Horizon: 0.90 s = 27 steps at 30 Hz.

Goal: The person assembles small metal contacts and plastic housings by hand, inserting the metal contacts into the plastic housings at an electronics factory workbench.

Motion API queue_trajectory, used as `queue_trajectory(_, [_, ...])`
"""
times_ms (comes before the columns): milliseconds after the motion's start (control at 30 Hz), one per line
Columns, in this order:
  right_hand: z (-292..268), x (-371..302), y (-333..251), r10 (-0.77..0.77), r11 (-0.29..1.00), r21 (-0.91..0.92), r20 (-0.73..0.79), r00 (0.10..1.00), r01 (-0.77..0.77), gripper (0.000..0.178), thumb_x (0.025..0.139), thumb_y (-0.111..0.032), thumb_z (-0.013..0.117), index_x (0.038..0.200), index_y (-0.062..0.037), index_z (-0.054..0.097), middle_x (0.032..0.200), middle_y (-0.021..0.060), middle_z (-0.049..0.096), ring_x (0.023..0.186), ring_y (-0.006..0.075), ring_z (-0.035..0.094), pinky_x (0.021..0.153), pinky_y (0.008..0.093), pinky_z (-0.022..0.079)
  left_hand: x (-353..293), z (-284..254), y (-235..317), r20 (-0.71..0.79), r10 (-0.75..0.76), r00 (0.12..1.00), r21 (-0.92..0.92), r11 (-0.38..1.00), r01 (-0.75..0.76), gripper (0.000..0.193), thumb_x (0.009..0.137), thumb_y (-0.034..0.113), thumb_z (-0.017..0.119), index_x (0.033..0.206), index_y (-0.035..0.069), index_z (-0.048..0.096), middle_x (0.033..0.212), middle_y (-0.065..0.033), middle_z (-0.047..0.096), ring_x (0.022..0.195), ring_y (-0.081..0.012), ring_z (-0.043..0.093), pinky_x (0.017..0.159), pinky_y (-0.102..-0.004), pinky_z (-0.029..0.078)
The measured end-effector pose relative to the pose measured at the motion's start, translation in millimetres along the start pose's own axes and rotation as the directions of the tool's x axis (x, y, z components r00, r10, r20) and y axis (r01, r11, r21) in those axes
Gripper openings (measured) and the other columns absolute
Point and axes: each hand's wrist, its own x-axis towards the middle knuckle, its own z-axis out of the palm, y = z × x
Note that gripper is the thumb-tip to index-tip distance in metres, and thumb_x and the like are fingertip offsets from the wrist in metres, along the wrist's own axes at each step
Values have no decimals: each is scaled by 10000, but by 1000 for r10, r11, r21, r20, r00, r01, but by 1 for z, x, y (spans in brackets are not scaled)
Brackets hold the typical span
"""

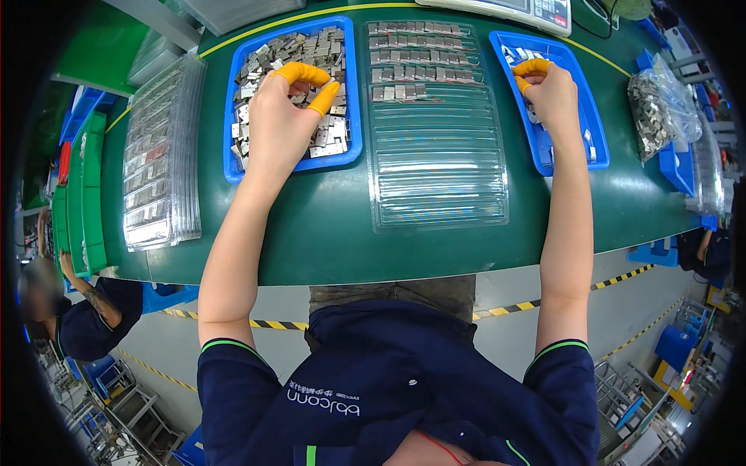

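Observation:
My left hand, with yellow finger covers, is over a blue tray heaped with small silver metal pieces. Its thumb and forefinger come together in a pinch; whatever lies between the tips is too small to make out. Yellow covers are also on the fingers of my right hand, which reaches into a narrower blue tray of small white parts. These fingertips are pinched too, and their contents cannot be told. Between the trays lies a clear plastic blister tray, its far rows filled with metal pieces.
A stack of clear plastic trays stands at the left, near green bins. Far right on the green table are a scale and a bag of metal pieces. A co-worker sits at the left.

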Motion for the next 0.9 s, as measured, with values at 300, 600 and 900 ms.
queue_trajectory(300, [5,10,13,-31,945,319,-120,992,68,261,718,-33,693,972,5,641,891,81,660,811,147,626,761,255,497,2,-2,-11,-30,71,997,-448,890,-77,273,759,20,681,1029,2,641,882,-62,666,764,-113,597,728,-238,474])
queue_trajectory(600, [12,-61,-89,-345,542,838,156,926,61,211,765,-54,693,969,-15,654,930,43,661,872,110,599,827,246,450,-18,-2,27,547,63,835,-780,401,480,168,815,7,629,961,-34,556,973,-178,641,892,-252,652,752,-291,536])
queue_trajectory(900, [15,-76,-94,-324,350,839,526,786,-417,251,817,-73,653,1052,13,636,996,82,656,910,119,602,842,241,462,-24,4,33,578,23,816,-751,408,520,272,840,74,615,1069,-38,521,987,-171,629,869,-275,658,737,-299,554])
